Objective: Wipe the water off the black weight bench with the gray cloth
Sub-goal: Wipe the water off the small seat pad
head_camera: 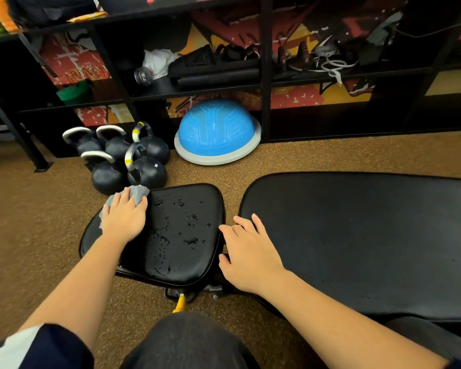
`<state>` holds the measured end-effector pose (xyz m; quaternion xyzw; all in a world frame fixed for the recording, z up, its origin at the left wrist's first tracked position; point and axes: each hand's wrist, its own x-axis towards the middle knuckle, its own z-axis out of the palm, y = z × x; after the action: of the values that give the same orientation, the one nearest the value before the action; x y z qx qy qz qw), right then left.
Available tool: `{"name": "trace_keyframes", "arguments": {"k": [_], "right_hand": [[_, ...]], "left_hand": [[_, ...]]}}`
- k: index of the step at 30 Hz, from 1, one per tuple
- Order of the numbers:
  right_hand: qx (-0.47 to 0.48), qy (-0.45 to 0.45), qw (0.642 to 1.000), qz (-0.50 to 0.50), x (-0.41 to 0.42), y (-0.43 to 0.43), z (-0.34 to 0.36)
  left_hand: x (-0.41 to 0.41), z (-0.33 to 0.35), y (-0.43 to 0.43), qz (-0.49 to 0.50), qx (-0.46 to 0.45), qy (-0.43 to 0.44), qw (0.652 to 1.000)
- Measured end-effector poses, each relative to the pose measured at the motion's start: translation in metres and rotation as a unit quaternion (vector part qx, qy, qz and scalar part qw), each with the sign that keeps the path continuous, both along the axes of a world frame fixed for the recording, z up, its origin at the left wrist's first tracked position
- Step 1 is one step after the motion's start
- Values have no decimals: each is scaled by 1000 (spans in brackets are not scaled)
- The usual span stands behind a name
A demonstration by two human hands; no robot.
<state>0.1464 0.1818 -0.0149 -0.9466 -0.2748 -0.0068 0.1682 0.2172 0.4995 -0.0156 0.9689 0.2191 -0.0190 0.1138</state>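
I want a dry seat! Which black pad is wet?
The smaller seat pad, where the left hand holds the gray cloth; droplets dot it. The longer pad looks dry.

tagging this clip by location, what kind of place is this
Most likely a gym or training room: there is a black weight bench, a cluster of kettlebells on the floor, and a blue balance dome beside them.
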Motion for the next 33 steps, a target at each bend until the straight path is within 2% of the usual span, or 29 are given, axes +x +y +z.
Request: {"name": "trace_keyframes", "arguments": {"k": [2,4,6,8,13,15,17,20,23,26,28,31,33], "right_hand": [[1,1,1000,-1,0,0,0],[2,0,1000,-1,1,0,-1],[2,-2,1000,-2,1,0,-1],[3,-2,1000,-2,1,0,-1],[0,-7,1000,-2,1,0,-2],[1,-6,1000,-1,1,0,-2],[2,-4,1000,-1,1,-1,-2],[2,-3,1000,-1,1,-1,-3],[0,0,1000,0,1,-1,-2],[-3,2,1000,1,1,-1,-2],[-2,2,1000,2,1,-1,-2],[3,1,1000,0,1,-1,-1],[-1,-1,1000,-1,1,-1,-1]], "left_hand": [[1,-1,-5,-18,42,20,999],[-11,2,-19,-63,76,5,995],[-32,4,-43,-105,52,-32,993],[-57,2,-64,-124,21,-31,992],[-128,-20,-88,-263,38,-73,961],[-148,-33,-81,-285,31,-112,951],[-161,-42,-68,-251,-2,-152,956],[-165,-42,-47,-112,-78,-208,968],[-142,-34,-15,-10,-115,-244,963],[-118,-22,15,84,-165,-246,951],[-114,-20,19,129,-164,-220,953],[-127,-27,-8,62,-79,-209,973],[-144,-33,-40,-58,-45,-195,978]]}}
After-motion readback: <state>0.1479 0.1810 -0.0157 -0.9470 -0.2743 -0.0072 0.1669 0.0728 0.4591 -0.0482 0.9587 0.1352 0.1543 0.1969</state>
